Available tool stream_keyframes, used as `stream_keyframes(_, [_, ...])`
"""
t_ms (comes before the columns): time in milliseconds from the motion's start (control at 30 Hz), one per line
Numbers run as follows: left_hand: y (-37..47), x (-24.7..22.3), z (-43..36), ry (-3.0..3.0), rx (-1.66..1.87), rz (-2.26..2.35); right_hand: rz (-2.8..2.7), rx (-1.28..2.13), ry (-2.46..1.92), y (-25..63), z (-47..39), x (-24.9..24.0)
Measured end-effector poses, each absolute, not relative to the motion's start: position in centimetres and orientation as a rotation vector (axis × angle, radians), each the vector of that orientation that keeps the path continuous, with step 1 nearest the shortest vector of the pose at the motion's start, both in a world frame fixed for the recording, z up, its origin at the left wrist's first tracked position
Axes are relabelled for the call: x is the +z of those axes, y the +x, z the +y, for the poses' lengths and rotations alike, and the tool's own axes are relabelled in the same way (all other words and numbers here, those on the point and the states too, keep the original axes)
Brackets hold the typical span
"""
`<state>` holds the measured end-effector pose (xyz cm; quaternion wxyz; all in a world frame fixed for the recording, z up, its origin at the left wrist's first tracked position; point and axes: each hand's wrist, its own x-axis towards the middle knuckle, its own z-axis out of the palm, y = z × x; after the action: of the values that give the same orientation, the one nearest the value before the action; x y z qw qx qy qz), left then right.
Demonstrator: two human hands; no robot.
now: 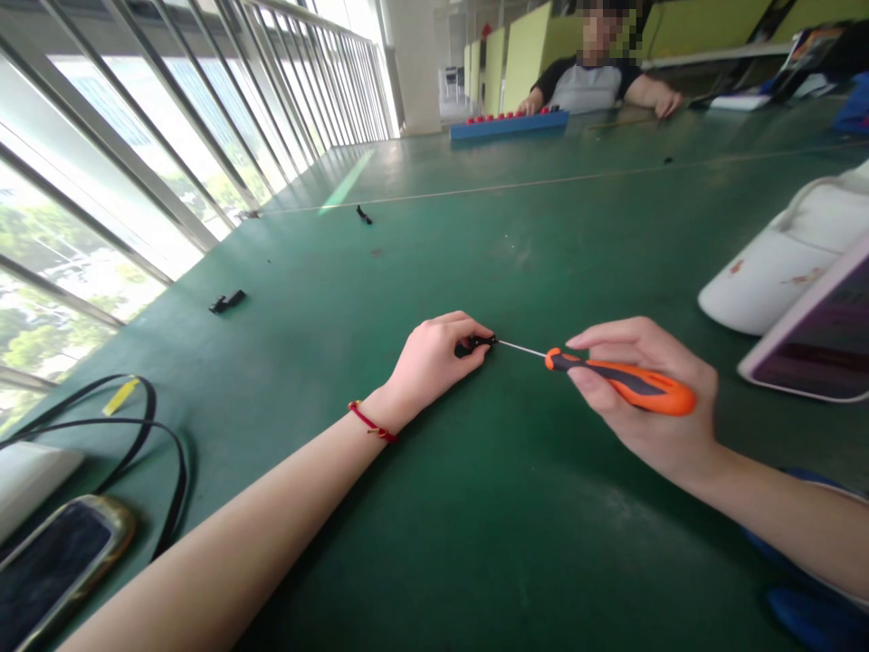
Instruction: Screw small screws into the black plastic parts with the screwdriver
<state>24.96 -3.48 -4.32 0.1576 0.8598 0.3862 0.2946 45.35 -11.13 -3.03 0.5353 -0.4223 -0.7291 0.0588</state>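
Observation:
My left hand (440, 355) pinches a small black part (481, 341) low over the green table; the fingers cover most of it, so its kind is unclear. From the right, my right hand (652, 398) grips a screwdriver (631, 382) with an orange and dark grey handle. Its thin metal shaft points left, and the tip meets the black part at my left fingertips. A red cord bracelet (372, 422) circles my left wrist. Farther left on the table lie two loose small black pieces, a nearer one (227, 301) and a farther one (364, 215).
A phone (58, 561) and a black cable (183, 480) lie at the left. White rounded container (767, 263) and a tilted screen device (815, 335) stand at the right. Across the green table (434, 244) sits a person (587, 81) behind a blue rack (509, 129). Railings (224, 145) line the left edge.

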Motion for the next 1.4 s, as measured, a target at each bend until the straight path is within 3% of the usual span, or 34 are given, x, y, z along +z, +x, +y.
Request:
stream_keyframes(167, [24.95,-4.37,-3.52,2.462,0.848,1.107,-1.562,0.181,-0.851,45.42,-10.80,-3.32])
stream_keyframes(333, [24.97,-4.32,-3.57,2.463,0.841,1.113,-1.713,0.135,-1.015,45.41,-11.31,-3.08])
stream_keyframes(533, [24.99,-4.32,-3.55,2.447,0.842,1.122,-1.574,0.164,-0.795,45.29,-10.79,-3.18])
stream_keyframes(767, [24.98,-4.25,-3.55,2.453,0.833,1.119,-1.823,-0.010,-0.961,45.64,-11.35,-3.03])
stream_keyframes(933, [24.99,-4.33,-3.52,2.460,0.845,1.112,-1.645,0.095,-0.806,45.40,-11.11,-3.07])
stream_keyframes(1133, [24.98,-4.31,-3.51,2.461,0.842,1.113,-1.748,0.113,-1.026,45.51,-11.31,-3.08])
stream_keyframes(1300, [24.99,-4.32,-3.53,2.461,0.843,1.114,-1.603,0.139,-0.849,45.44,-10.81,-3.18])
stream_keyframes(1400, [24.99,-4.30,-3.54,2.457,0.835,1.119,-1.663,0.142,-0.964,45.43,-10.90,-3.01])
